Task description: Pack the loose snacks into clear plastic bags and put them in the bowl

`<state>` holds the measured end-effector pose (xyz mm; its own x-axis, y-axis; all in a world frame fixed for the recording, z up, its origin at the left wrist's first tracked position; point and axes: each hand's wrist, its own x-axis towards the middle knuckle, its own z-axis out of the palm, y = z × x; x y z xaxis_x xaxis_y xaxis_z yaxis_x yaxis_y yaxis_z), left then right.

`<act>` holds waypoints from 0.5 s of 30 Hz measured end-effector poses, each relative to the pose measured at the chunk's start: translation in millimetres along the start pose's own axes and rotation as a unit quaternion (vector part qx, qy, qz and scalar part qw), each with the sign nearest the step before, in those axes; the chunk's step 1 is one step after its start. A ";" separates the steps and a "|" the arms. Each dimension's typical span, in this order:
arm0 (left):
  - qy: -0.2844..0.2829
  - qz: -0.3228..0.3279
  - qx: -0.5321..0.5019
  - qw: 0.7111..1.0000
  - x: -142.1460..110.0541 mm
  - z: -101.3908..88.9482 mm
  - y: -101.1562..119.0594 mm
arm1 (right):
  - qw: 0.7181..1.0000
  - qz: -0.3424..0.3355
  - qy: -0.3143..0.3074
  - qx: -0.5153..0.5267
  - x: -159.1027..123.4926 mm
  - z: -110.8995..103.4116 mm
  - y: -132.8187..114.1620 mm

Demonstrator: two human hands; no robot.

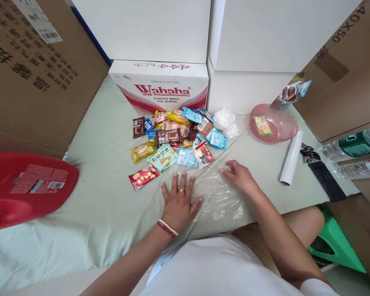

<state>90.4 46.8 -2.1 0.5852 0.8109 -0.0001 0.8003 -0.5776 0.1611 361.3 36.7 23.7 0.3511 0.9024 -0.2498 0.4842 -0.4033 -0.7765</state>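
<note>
A clear plastic bag (223, 203) lies flat on the pale green cloth in front of me. My left hand (178, 205), palm down with its fingers spread, presses on the bag's left part. At the bag's upper right edge, the curled thumb and fingers of my right hand (241, 177) pinch the film. Just beyond the hands is a heap of wrapped snacks: a brown cocoa packet (168, 137), a green packet (163, 157), a red packet (144, 176), a yellow packet (142, 152), a light blue packet (187, 158) and a red-and-white packet (204, 154).
Behind the snacks stands a Wahaha water carton (163, 88). A crumpled white bag (226, 122), a pink bowl (285, 133) holding a packet, a white roll (291, 160), keys (310, 154) and a black phone (327, 181) lie rightward. A red container (31, 189) is left.
</note>
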 end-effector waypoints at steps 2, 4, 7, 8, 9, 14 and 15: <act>0.013 0.001 -0.008 1.000 -5.0 1.0 -6.0 | 0.998 -0.038 -0.009 0.044 1.0 4.9 -1.7; 0.030 0.000 -0.019 0.999 -10.4 2.3 -14.1 | 0.996 -0.045 -0.006 0.076 -1.9 -2.5 7.1; 0.045 0.011 -0.036 0.998 -18.5 0.5 -24.0 | 1.000 -0.013 0.013 0.002 -2.3 -27.6 22.0; 0.048 0.011 -0.040 0.998 -20.8 -2.0 -25.8 | 0.999 -0.012 0.030 -0.043 0.7 -35.9 22.6; 0.053 0.008 -0.043 0.998 -22.6 -5.5 -26.9 | 0.995 -0.023 0.050 -0.083 5.6 -42.2 19.9; 0.086 -0.003 -0.044 0.995 -17.5 -21.4 -31.2 | 0.981 -0.123 -0.002 -0.148 50.4 -25.9 -31.5; 0.080 0.008 -0.046 0.996 -14.6 -21.3 -33.0 | 0.980 -0.120 -0.023 -0.155 60.3 -14.7 -43.2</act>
<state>52.6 56.0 13.6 0.5633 0.8106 0.1602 0.7712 -0.5853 0.2504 373.3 106.3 50.6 0.1646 0.9799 -0.1124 0.7709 -0.1989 -0.6051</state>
